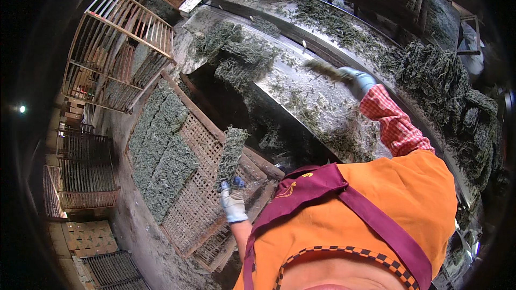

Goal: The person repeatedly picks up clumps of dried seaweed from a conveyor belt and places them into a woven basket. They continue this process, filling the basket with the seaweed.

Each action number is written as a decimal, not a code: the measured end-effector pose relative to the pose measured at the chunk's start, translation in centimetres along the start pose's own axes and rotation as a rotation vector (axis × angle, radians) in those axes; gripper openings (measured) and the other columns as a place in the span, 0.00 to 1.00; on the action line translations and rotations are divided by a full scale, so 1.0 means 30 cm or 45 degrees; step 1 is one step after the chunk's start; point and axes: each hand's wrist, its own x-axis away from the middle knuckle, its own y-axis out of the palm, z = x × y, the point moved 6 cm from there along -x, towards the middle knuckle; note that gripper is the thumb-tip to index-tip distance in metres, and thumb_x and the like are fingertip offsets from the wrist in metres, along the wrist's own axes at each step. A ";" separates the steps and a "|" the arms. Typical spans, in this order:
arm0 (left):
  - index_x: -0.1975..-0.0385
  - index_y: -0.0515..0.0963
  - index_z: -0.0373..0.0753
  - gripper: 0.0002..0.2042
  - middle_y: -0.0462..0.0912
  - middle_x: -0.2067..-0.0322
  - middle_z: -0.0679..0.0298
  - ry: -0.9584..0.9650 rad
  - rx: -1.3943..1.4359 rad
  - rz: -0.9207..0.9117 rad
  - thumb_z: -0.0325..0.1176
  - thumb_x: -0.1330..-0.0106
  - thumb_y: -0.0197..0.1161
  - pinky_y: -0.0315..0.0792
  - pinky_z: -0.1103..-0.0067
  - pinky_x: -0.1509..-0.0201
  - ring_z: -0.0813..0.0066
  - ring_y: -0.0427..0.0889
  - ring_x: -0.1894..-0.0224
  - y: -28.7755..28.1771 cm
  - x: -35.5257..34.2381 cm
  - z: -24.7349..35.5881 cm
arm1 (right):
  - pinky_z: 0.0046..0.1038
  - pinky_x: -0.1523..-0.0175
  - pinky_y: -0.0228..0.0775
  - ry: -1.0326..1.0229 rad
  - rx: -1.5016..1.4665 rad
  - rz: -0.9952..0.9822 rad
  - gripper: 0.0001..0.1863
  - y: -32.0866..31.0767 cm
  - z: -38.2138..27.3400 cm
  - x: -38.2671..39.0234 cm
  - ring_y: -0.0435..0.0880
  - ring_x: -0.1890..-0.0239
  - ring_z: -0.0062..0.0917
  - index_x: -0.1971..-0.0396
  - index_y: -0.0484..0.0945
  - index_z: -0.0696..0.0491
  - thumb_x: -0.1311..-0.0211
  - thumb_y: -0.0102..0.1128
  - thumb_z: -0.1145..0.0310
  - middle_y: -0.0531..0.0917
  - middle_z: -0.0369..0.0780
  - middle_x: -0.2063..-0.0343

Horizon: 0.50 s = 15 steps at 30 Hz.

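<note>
My left hand (233, 202), in a pale glove, grips the bottom edge of a flat rectangular mat of dark green seaweed (231, 153) and holds it upright over a woven bamboo tray (201, 204). Several similar green mats (158, 150) lie in rows on the far half of that tray. My right hand (359, 81), in a blue glove with a red checked sleeve, reaches out to the sloped metal chute (317, 102) and grasps a tuft of wet green seaweed (322, 69). Clumps of seaweed (242, 56) cover the chute.
A wooden slatted rack (115, 48) stands at the upper left. More stacked bamboo trays (86, 174) sit at the left and lower left. A heap of dark seaweed (446, 91) piles along the right. A dark gap (231, 107) opens under the chute.
</note>
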 end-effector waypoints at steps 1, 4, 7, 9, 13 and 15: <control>0.50 0.73 0.38 0.15 0.82 0.58 0.61 0.013 -0.031 0.006 0.37 0.34 0.56 0.79 0.70 0.58 0.66 0.83 0.62 0.004 -0.012 0.009 | 0.31 0.42 0.67 0.202 0.288 0.086 0.25 -0.063 0.109 0.011 0.77 0.48 0.39 0.44 0.70 0.51 0.45 0.60 0.74 0.79 0.48 0.52; 0.48 0.71 0.37 0.17 0.80 0.55 0.61 -0.022 -0.125 -0.151 0.34 0.35 0.58 0.79 0.72 0.59 0.70 0.82 0.60 0.120 -0.029 0.010 | 0.33 0.37 0.61 0.231 0.516 -0.115 0.31 -0.078 0.245 0.042 0.67 0.39 0.41 0.44 0.69 0.48 0.52 0.67 0.68 0.69 0.46 0.41; 0.47 0.71 0.36 0.19 0.79 0.54 0.61 0.125 -0.544 -0.332 0.34 0.37 0.59 0.78 0.74 0.54 0.70 0.81 0.57 0.313 0.002 0.023 | 0.34 0.35 0.58 0.208 0.524 0.033 0.37 -0.067 0.179 0.058 0.66 0.39 0.42 0.42 0.68 0.49 0.57 0.71 0.69 0.69 0.47 0.42; 0.47 0.71 0.35 0.19 0.78 0.51 0.61 0.041 -0.608 -0.567 0.34 0.37 0.58 0.75 0.77 0.48 0.72 0.80 0.54 0.454 0.018 -0.009 | 0.34 0.36 0.60 -0.309 0.144 0.192 0.34 -0.030 -0.022 0.041 0.68 0.40 0.40 0.42 0.68 0.50 0.52 0.70 0.67 0.71 0.44 0.43; 0.49 0.73 0.36 0.15 0.76 0.49 0.63 -0.097 -0.697 -0.807 0.27 0.36 0.58 0.69 0.78 0.42 0.75 0.76 0.49 0.649 -0.018 -0.094 | 0.31 0.41 0.67 0.139 -1.306 -0.924 0.31 0.299 -0.285 0.113 0.73 0.45 0.27 0.44 0.68 0.52 0.48 0.69 0.64 0.75 0.39 0.48; 0.46 0.70 0.38 0.18 0.76 0.49 0.65 -0.062 -0.633 -0.909 0.28 0.36 0.59 0.68 0.79 0.42 0.77 0.76 0.50 0.682 -0.048 -0.094 | 0.30 0.46 0.72 0.465 -1.584 -0.989 0.30 0.353 -0.315 0.130 0.77 0.50 0.25 0.45 0.69 0.54 0.48 0.69 0.66 0.78 0.39 0.52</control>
